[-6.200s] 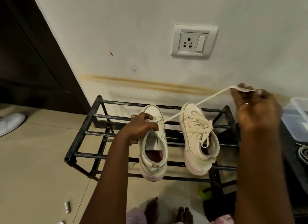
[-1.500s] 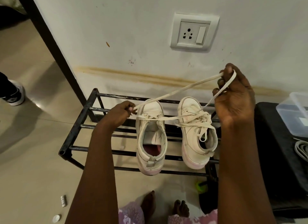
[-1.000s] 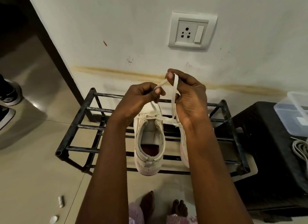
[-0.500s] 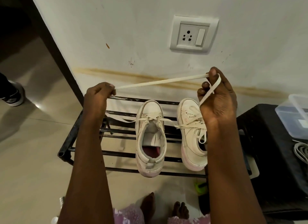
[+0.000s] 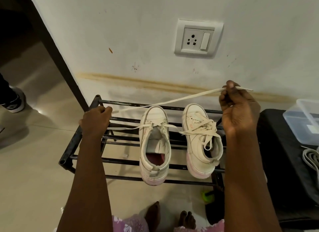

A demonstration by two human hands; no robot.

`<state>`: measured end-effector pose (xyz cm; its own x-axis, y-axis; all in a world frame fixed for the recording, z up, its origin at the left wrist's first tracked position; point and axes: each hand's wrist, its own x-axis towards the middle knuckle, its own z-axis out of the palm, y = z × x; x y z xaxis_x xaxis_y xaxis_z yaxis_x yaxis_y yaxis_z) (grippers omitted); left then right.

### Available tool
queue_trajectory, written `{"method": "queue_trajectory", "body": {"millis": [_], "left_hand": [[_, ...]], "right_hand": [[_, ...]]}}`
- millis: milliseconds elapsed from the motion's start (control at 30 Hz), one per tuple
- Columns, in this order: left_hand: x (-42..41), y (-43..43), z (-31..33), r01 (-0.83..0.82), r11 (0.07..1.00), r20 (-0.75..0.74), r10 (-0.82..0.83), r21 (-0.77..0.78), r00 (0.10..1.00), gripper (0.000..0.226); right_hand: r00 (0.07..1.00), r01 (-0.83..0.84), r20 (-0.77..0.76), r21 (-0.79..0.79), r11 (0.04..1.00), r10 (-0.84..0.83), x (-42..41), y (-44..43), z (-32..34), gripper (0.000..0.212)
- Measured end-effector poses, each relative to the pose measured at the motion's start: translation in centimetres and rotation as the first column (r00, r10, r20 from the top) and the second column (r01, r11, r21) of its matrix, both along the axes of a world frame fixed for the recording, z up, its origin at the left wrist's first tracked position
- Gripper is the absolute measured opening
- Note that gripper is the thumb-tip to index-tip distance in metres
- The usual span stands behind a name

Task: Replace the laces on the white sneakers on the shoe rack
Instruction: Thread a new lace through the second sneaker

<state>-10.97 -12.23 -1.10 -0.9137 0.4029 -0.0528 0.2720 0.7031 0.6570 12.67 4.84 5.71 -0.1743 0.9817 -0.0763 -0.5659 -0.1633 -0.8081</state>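
Two white sneakers stand side by side on a black metal shoe rack (image 5: pixel 81 138). The left sneaker (image 5: pixel 155 145) has its lace only through the eyelets nearest the toe, its tongue bare. The right sneaker (image 5: pixel 202 142) is fully laced and tied. A cream lace (image 5: pixel 172 101) runs taut above the shoes from my left hand (image 5: pixel 95 121), which pinches it over the rack's left side, up to my right hand (image 5: pixel 238 109), which pinches its far tip near the wall. Another part of the lace runs from my left hand to the left sneaker's eyelets.
A black stool (image 5: pixel 283 162) stands right of the rack with a clear plastic box (image 5: pixel 303 121) and a grey cable (image 5: pixel 310 161) on it. A wall socket (image 5: pixel 198 38) is above. Another person's shoe (image 5: pixel 14 100) is on the floor at far left. My bare feet (image 5: pixel 170 218) are below the rack.
My left hand has dropped lower onto the rack's left side and my right hand has slid out to the lace's tip, so the lace now slopes up to the right.
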Motion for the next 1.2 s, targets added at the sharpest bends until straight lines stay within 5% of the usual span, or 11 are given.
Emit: {"method": "queue_trajectory", "body": {"millis": [67,167,300,467,633,833,1033,1133,1200], "left_hand": [[0.1,0.2,0.0,0.073,0.996,0.014,-0.072,-0.047,0.997,0.031],[1.4,1.0,1.7,0.206,0.959,0.065,-0.222,0.192,0.973,0.034],[4.3,3.1,5.0,0.316,0.737,0.165,-0.499,0.598,0.851,0.031],[5.7,4.7,5.0,0.324,0.537,0.202,-0.704,0.779,0.681,0.029],[5.6,4.7,5.0,0.292,0.537,0.213,-0.690,0.792,0.692,0.030],[5.0,4.0,4.8,0.309,0.590,0.213,-0.652,0.746,0.728,0.004],[4.4,3.6,4.2,0.374,0.724,0.217,-0.580,0.580,0.785,0.009],[4.3,3.9,3.5,0.435,0.820,0.244,-0.538,0.371,0.807,0.008],[4.7,4.2,2.8,0.502,0.842,0.266,-0.539,0.197,0.800,0.004]], "right_hand": [[0.993,-0.080,0.091,0.042,0.996,0.075,-0.7,-0.5,-0.1,0.006],[0.949,-0.218,0.247,0.072,0.973,0.195,-2.5,-1.9,-0.2,0.008],[0.867,-0.398,0.359,0.082,0.914,0.346,-5.2,-3.8,-0.6,0.010],[0.749,-0.541,0.544,0.172,0.823,0.379,-6.5,-5.2,-0.7,0.011],[0.678,-0.522,0.708,0.279,0.806,0.195,-7.2,-5.3,-1.3,0.015],[0.817,-0.475,0.451,0.175,0.862,0.359,-6.6,-5.4,-1.1,0.014],[0.787,-0.428,0.537,0.117,0.896,0.305,-6.1,-4.4,-1.7,0.009],[0.607,-0.450,0.760,0.085,0.889,0.234,-5.9,-3.9,-2.3,0.012],[0.255,-0.553,0.950,-0.009,0.833,0.180,-5.9,-3.7,-3.1,0.013]]}}
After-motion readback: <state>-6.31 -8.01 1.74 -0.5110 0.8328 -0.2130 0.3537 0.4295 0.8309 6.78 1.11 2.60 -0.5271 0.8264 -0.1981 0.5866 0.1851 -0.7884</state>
